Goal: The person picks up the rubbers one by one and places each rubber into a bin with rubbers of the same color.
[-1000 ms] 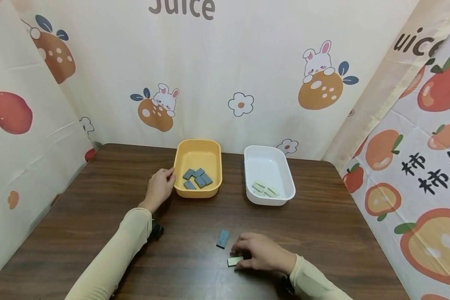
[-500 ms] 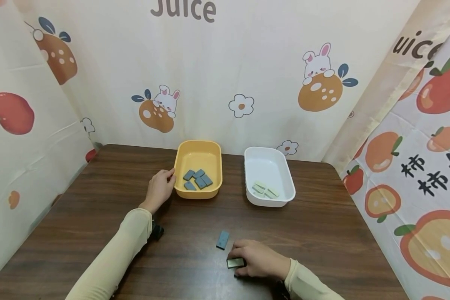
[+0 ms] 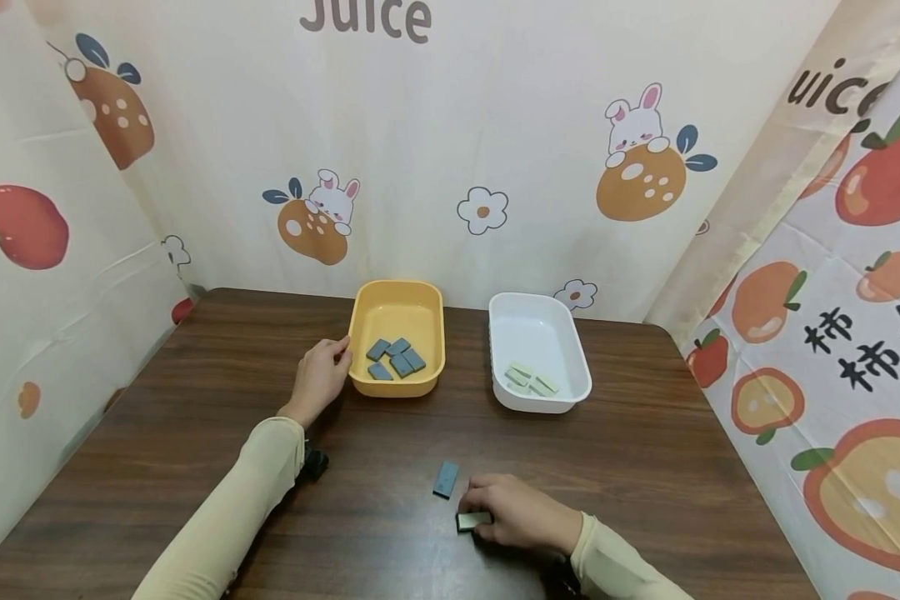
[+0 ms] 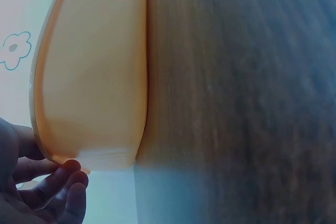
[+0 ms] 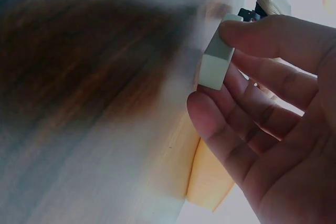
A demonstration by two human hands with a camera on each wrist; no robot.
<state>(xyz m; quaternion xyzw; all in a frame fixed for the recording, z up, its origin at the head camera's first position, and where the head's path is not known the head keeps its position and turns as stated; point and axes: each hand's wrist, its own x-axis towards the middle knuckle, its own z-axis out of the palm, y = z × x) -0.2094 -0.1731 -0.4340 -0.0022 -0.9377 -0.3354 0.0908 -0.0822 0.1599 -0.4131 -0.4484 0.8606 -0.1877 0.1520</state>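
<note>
My left hand (image 3: 319,379) pinches the rim of the yellow tub (image 3: 437,379) at its left side, and the left wrist view shows the fingertips (image 4: 71,167) at the tub's end. Inside that tub lie several blue-grey domino-like tiles (image 3: 401,364). Lower on the table, my right hand (image 3: 521,510) grips a pale green tile (image 3: 471,522) between thumb and fingers. The right wrist view has the thumb on one face of this tile (image 5: 215,66). Just beyond the right fingertips a single blue-grey tile (image 3: 446,480) lies flat on the wood.
To the right of the yellow tub stands a white tub (image 3: 540,325) with several pale green tiles (image 3: 528,379) at its near end. Both stand near the back edge of the brown wooden table (image 3: 645,417). Printed curtains (image 3: 420,125) hang behind and at the sides.
My right hand's fingers have closed round the pale green tile and shifted it slightly. The left hand has stayed at the yellow tub's rim, and the tubs have not moved.
</note>
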